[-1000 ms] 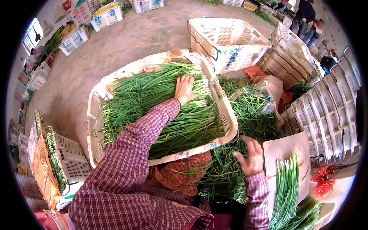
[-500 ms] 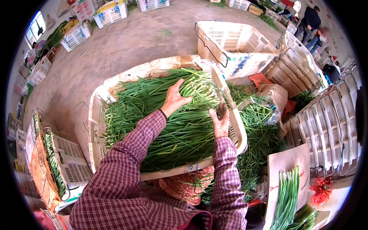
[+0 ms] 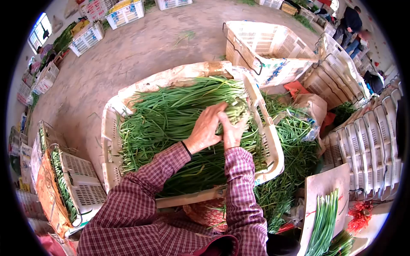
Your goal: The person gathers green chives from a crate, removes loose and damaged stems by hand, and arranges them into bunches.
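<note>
A white plastic crate [image 3: 191, 199] stands in front of me, filled with long green stalks [image 3: 162, 123] lying crosswise, their pale ends toward the right. Over the crate's right part, my left hand [image 3: 206, 129] and my right hand [image 3: 234, 128] are close together, wrapped round a bunch of green stalks [image 3: 237, 112]. The bunch's pale cut ends face up and right, just past my fingers. Its leafy part is mostly hidden behind my hands and blends into the pile.
Loose greens [image 3: 290, 158] lie right of the crate, beside a board [image 3: 316, 187] with a tied bundle [image 3: 323, 222] and red ties [image 3: 360, 215]. Another crate [image 3: 273, 64], stacked crates [image 3: 367, 145] and a left crate [image 3: 83, 181] surround me. Two people [image 3: 350, 23] are at the back right.
My right hand has come from the right, over the crate's rim, to my left hand. Both hands have closed round a bunch and raised its pale ends. The view has shifted slightly.
</note>
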The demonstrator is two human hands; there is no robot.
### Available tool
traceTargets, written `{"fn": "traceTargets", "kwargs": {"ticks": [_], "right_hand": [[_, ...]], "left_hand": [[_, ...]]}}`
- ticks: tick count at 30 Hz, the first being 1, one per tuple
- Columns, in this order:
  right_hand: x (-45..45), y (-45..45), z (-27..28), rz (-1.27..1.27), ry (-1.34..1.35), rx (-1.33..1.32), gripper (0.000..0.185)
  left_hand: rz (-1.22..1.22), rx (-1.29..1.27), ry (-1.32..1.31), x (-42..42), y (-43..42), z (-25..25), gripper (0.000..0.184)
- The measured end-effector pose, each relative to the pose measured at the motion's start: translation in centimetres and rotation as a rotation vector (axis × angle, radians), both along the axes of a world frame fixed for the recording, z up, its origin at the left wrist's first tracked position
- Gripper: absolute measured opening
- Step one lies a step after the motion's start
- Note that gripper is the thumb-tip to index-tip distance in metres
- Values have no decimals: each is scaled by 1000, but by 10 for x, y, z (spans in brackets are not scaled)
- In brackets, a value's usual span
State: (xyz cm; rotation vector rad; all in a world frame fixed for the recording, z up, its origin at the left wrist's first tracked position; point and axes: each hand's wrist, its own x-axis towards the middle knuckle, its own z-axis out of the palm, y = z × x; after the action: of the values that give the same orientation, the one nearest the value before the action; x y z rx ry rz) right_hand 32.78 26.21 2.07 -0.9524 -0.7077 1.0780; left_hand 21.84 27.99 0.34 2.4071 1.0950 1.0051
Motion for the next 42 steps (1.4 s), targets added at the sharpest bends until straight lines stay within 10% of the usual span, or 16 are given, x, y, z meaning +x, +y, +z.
{"fn": "traceTargets", "kwargs": {"ticks": [6, 14, 19, 25, 33, 37, 42], "right_hand": [[8, 0, -2, -107, 276, -3, 47], [32, -6, 18, -131, 121, 170, 56], [105, -42, 120, -238, -30, 394, 48], [219, -145, 223, -409, -8, 721, 48], [296, -245, 226, -248, -41, 715, 48], [219, -277, 241, -226, -111, 482, 54], [179, -273, 199, 101, 189, 475, 40]], "left_hand": [[-38, -1, 83, 7, -18, 12, 95], [-238, -190, -127, -40, 11, 80, 106], [-480, -427, 86, -55, 25, 51, 118], [-344, -325, 500, -99, -3, -61, 88], [-81, -210, 324, -123, 17, 80, 42], [-488, -569, -275, -59, -41, 217, 75], [-1130, -1094, -314, 73, -138, 185, 110]]}}
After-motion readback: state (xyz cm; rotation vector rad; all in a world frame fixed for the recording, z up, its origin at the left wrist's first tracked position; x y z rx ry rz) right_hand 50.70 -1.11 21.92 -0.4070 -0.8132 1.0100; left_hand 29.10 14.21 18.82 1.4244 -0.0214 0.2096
